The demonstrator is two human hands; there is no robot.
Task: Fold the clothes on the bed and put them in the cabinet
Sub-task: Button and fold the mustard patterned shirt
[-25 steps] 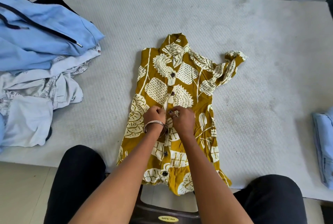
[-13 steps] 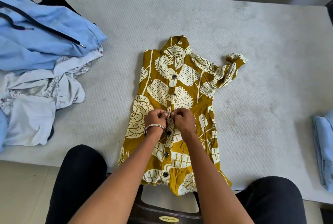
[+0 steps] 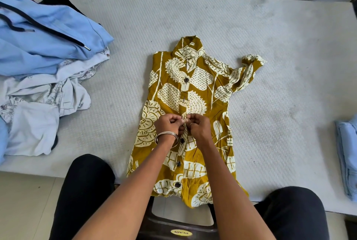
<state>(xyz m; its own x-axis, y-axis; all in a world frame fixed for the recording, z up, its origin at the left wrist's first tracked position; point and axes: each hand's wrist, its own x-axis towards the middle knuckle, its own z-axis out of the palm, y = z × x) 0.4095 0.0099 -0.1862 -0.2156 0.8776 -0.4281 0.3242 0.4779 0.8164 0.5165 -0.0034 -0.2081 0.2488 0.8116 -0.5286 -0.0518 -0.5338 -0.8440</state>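
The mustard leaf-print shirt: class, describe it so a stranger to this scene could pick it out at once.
On the white mattress, look centre, straight ahead of the person. The mustard leaf-print shirt lies flat there, collar away, both hands pinching its button placket. Every neighbouring garment is pale blue or whitish; it alone is yellow-brown with cream leaves.

Shirt [image 3: 193, 92] lies mid-bed [image 3: 270, 46]; clothes pile [image 3: 44, 62] left; folded garment [image 3: 347, 154] right.

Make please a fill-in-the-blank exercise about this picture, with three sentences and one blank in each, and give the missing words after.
1. Both hands, the left hand and the right hand, pinch the front placket of the ____ patterned shirt.
2. Metal bangles sit on the ____ wrist.
3. The light blue garment with a black drawstring lies on the ____ side of the bed.

Missing words: mustard-yellow; left; left
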